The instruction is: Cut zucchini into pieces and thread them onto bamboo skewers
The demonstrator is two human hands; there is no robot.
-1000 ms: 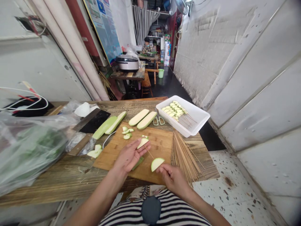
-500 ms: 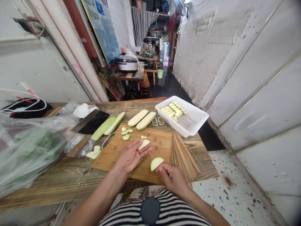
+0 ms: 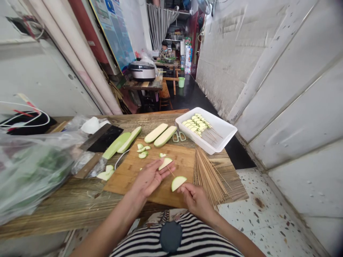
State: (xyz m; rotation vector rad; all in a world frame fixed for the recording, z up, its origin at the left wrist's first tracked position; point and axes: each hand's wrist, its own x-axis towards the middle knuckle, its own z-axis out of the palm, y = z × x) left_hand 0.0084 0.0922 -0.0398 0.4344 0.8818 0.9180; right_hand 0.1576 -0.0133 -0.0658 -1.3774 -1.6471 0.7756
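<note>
My left hand [image 3: 150, 178] is palm up above the cutting board [image 3: 179, 157], with a pale half-round squash slice [image 3: 165, 163] held between thumb and fingers. A thin bamboo skewer [image 3: 170, 171] runs from that slice toward my right hand [image 3: 197, 198]. Closed fingers of my right hand grip the skewer's near end, just behind a second half-round slice [image 3: 178, 183] threaded on it. Small cut pieces [image 3: 143, 154] lie at the board's back left. A fan of loose skewers [image 3: 210, 175] spreads along the board's right edge.
Behind the board lie halved squashes [image 3: 156, 133] and scissors [image 3: 179, 136]. A white tub [image 3: 223, 134] at back right holds filled skewers. A cleaver [image 3: 103, 141] and a plastic bag of greens [image 3: 40, 167] are on the left. Farther back, a person [image 3: 164, 53] sits at a table.
My view has shifted slightly. The threaded slice near my right hand sits a little closer to the slice in my left hand. Both hands keep their hold.
</note>
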